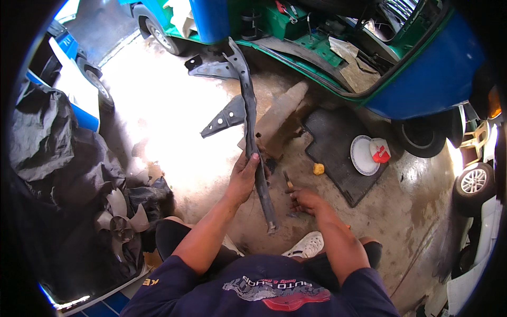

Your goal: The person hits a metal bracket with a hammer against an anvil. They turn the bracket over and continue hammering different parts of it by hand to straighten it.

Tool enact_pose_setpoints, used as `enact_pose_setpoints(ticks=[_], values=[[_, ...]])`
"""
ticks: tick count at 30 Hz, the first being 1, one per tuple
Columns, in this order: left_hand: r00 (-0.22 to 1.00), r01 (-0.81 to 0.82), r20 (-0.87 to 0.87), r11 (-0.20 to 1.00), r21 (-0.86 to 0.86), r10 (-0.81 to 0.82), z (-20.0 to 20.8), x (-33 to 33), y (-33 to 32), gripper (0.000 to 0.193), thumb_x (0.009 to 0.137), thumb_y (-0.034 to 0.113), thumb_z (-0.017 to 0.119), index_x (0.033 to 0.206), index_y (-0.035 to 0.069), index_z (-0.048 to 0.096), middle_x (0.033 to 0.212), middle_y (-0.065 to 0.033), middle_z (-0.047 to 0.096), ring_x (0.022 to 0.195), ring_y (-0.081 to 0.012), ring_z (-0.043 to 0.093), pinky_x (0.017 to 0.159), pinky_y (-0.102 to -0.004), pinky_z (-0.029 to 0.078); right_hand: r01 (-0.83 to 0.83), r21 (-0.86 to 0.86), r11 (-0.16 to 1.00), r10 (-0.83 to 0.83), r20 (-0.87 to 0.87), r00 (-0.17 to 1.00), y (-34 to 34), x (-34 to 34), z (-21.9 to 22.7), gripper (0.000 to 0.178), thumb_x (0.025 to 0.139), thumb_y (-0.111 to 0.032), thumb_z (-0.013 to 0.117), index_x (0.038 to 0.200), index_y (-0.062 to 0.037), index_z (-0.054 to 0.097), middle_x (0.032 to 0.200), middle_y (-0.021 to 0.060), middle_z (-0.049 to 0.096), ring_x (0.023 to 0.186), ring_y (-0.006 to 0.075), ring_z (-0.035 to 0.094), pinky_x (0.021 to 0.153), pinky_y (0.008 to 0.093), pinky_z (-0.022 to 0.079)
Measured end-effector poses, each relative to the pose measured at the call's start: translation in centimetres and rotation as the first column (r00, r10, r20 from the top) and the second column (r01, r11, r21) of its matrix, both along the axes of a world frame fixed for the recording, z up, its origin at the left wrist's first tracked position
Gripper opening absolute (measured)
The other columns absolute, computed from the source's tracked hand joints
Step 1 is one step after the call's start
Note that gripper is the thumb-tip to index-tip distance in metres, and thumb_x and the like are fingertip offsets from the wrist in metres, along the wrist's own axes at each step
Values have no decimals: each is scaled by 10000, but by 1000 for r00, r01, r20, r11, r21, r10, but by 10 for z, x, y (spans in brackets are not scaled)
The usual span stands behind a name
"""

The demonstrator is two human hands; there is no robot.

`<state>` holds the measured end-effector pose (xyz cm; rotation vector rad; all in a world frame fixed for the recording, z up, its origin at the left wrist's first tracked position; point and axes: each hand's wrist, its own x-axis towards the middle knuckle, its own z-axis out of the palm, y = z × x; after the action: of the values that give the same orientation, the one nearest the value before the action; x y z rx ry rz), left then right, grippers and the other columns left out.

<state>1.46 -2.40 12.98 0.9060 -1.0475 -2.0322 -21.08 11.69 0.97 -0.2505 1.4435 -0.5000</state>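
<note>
My left hand (243,178) is wrapped round a long dark metal vehicle bracket (250,113), held up in front of me. Two arms with holes stick out from the bracket's left side, and its narrow lower end reaches down between my knees. To the right of it, my right hand (306,201) is closed on a small tool (289,183) with a yellowish handle and a thin dark tip. That tip points away from me, apart from the bracket; its exact kind is too small to make out. A yellow lump (318,168) lies on the floor beyond my right hand.
A black rubber mat (332,138) carries a white plate (364,155) and a red-and-white packet (379,150). A blue-green vehicle body (422,79) stands ahead. On my left, a fan blade (121,227) rests on a black cover (63,211). A wheel (473,181) is at far right.
</note>
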Motion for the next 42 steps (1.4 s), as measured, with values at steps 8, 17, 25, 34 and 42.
enact_pose_setpoints(ticks=[8,17,25,34,42], values=[[988,-132,32,939,-317,150,-25,-19,24,355,1135,291,602,1404,60,592,1161,5,659,1058,-87,593,919,-269,498,-525,-393,755,151,-674,723,6,70,161,438,965,-326,770,1333,-98,701,1222,235,637,1113,386,677,1003,450,529],[734,589,617,188,-786,283,156,70,-18,560,875,296,854,1367,92,680,1311,-161,696,1234,-362,670,1017,-494,571,-745,-346,571,165,-840,516,-17,-29,197,495,919,-323,818,1271,-7,674,1163,179,573,1105,366,623,981,436,494],[332,940,923,12,-341,196,181,78,-95,942,759,415,938,1513,50,509,1424,-220,626,1396,-380,562,1172,-495,466,-948,-156,277,489,-827,279,-49,-69,262,444,917,-302,835,1275,-73,707,1066,144,580,1047,317,639,897,433,498],[158,906,926,423,2,-343,60,110,-85,394,993,416,785,1166,63,772,785,-105,720,711,-199,688,726,-371,569,-991,134,7,641,-761,-98,-107,-62,271,456,855,-283,845,1283,-145,769,1129,151,662,1082,360,677,920,456,530],[509,428,835,903,-37,-207,25,127,-78,555,1012,454,759,1154,-81,723,820,-108,726,642,-172,729,590,-345,577,-943,106,316,-388,-893,-230,-160,-110,308,524,913,-105,725,1423,-201,654,1117,151,646,1029,367,667,892,438,563]])
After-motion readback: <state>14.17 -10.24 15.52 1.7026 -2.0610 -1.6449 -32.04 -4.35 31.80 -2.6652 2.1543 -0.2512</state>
